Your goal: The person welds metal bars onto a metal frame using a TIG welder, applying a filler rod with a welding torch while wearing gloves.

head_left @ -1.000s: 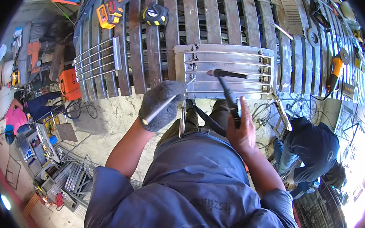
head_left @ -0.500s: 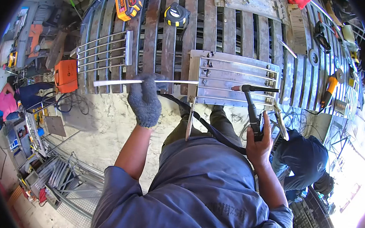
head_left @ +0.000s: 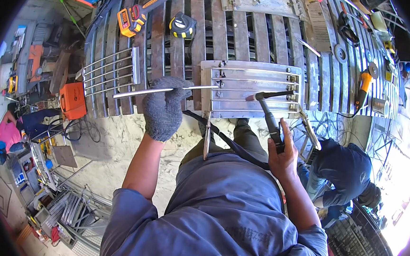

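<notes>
My left hand (head_left: 161, 111), in a grey knitted glove, is closed around a thin metal rod (head_left: 133, 93). The rod slants up to the right, its far end overlapping the left side of a metal plate (head_left: 232, 114) that carries several parallel bars (head_left: 256, 80). In my bare right hand (head_left: 285, 155) is a TIG welding torch (head_left: 270, 122), fingers wrapped about its handle. The torch head lies over the plate's lower middle, its pinkish nozzle pointing left toward the rod. Two locking clamps, one on the left (head_left: 207, 140) and one on the right (head_left: 309, 129), grip the plate's near edge.
A slatted metal workbench (head_left: 193, 56) bears a barred grille (head_left: 111, 71), a tape measure (head_left: 182, 25), an orange-and-black tool (head_left: 131, 20) and an angle grinder (head_left: 366, 84). An orange case (head_left: 74, 100) stands left. A person (head_left: 339, 173) crouches close on my right.
The view has shifted slightly. My left hand has brought the rod a little farther over the plate and tilted it more. The right hand still holds the torch over the plate.
</notes>
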A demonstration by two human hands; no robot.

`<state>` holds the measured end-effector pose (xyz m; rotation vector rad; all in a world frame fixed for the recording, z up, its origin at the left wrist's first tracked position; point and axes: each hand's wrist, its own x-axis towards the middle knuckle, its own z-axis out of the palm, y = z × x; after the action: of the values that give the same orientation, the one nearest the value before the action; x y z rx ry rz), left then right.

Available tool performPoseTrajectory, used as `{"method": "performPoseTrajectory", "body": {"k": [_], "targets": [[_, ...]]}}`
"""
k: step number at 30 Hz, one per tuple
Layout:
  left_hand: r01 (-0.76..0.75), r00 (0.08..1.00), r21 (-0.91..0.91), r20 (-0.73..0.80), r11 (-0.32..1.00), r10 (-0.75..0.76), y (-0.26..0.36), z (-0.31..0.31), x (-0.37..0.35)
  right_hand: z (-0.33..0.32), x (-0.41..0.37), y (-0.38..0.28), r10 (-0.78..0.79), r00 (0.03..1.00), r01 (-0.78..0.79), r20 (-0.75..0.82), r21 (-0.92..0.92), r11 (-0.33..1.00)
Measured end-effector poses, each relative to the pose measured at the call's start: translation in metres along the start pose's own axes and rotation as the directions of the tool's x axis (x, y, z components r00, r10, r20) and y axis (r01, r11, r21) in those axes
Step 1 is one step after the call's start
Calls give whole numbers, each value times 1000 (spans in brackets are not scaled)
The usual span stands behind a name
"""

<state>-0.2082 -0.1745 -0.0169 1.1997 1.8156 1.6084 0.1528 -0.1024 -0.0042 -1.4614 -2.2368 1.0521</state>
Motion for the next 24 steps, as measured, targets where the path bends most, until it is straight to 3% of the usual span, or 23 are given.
{"method": "performPoseTrajectory", "body": {"k": [2, 5, 9, 12, 15, 17, 20, 24], "targets": [[-39, 997, 46, 70, 998, 36, 0, 12, -1, 3, 2, 1, 121, 988, -131, 91, 113, 985], [-172, 970, 179, 203, 969, 135, -5, 24, -1, 16, 7, 8, 63, 994, -71, 85, 88, 994], [-176, 948, 263, 304, 949, 92, -2, 37, 4, 29, 11, 18, -21, 998, 14, 55, 126, 992], [-255, 921, 256, 357, 933, 154, -9, 41, 12, 31, 10, 25, 50, 993, -69, 103, 191, 979], [-120, 970, 72, 219, 990, 101, -8, 51, 16, 30, 14, 30, 27, 998, -38, 63, 186, 982], [-399, 890, 216, 327, 891, 319, 10, 55, 36, 27, 15, 32, 44, 997, -56, 64, 192, 980], [-341, 835, 409, 546, 847, 72, 10, 50, 40, 26, 16, 39, 1, 1000, -4, 16, 182, 983], [-360, 878, 330, 435, 873, 198, 21, 59, 43, 22, 17, 41, 2, 1000, -3, 3, 192, 981]]}}
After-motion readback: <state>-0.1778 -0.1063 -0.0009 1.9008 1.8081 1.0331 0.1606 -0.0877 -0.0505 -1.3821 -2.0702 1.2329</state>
